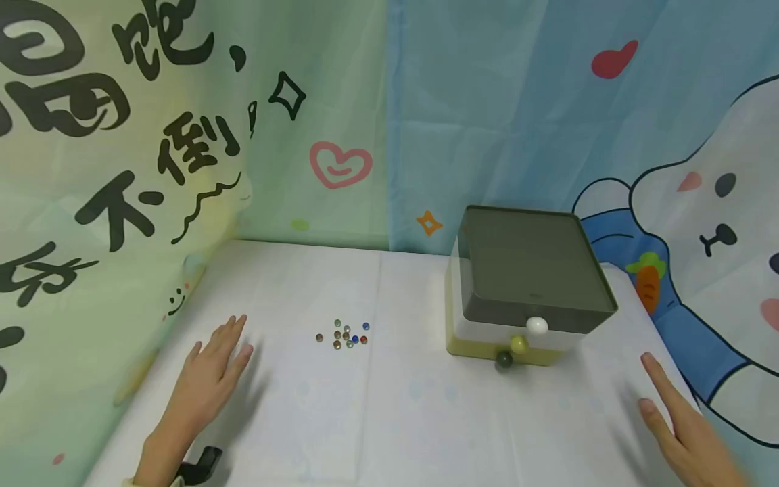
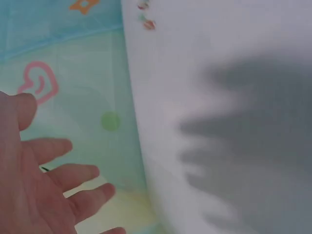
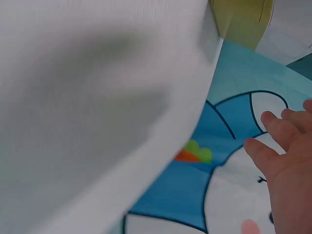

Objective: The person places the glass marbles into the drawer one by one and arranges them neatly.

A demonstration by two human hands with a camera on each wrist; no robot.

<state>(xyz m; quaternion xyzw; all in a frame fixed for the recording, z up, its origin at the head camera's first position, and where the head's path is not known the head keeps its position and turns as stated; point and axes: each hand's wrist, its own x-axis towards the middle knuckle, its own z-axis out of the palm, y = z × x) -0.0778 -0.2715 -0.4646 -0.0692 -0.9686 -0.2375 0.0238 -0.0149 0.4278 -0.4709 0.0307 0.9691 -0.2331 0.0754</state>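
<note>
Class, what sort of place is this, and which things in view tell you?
Probably a small indoor corner set up for tabletop work: cartoon-printed cloth hangs behind and beside a white tabletop, which holds small beads and a knobbed box.

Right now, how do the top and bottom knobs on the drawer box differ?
Colour: the top knob is white; the bottom knob is dark.
Backing: the top knob sits on the grey-green tier, the bottom knob on the yellow tier.
Shared: both are round and on the front of the drawer box.
</note>
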